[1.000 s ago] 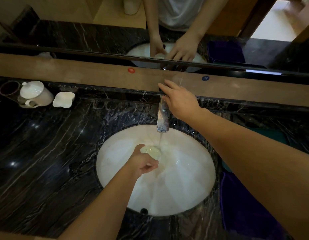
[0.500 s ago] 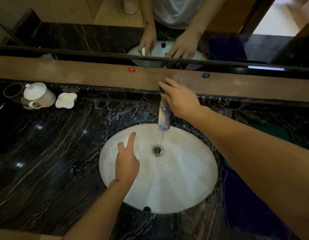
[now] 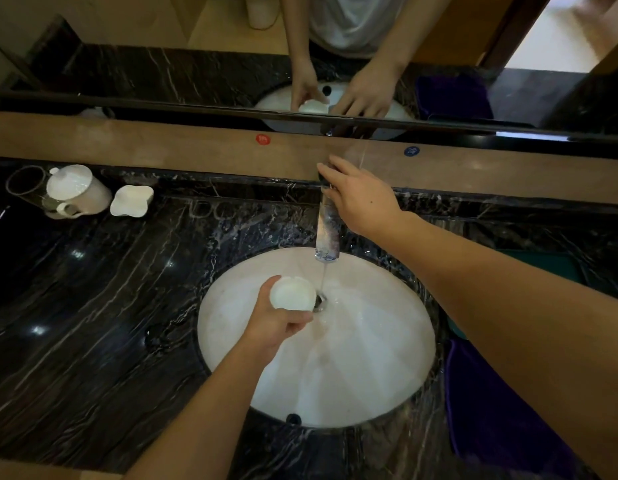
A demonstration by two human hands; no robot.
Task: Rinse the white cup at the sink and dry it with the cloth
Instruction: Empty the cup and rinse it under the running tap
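Note:
My left hand [image 3: 276,320] grips a small white cup [image 3: 292,293] over the white oval sink [image 3: 369,368], its open mouth facing up at me. The cup sits just left of a thin stream of water [image 3: 323,278] that falls from the chrome tap [image 3: 327,233] to the drain. Back at the base of the tap, my right hand [image 3: 359,199] rests on the tap handle, fingers curled over it. A dark purple cloth [image 3: 491,410] lies on the counter right of the sink, partly hidden under my right forearm.
The black marble counter [image 3: 93,323] holds a white lidded mug [image 3: 77,192], a white dish [image 3: 131,200] and a glass [image 3: 23,185] at the back left. A wooden ledge [image 3: 162,147] and a mirror run behind the tap. Something teal [image 3: 549,268] lies right of the sink.
A second ago my left hand held the cup under the stream. Half a second ago it was tipped flat at the sink's left. Now it holds the cup upright beside the water.

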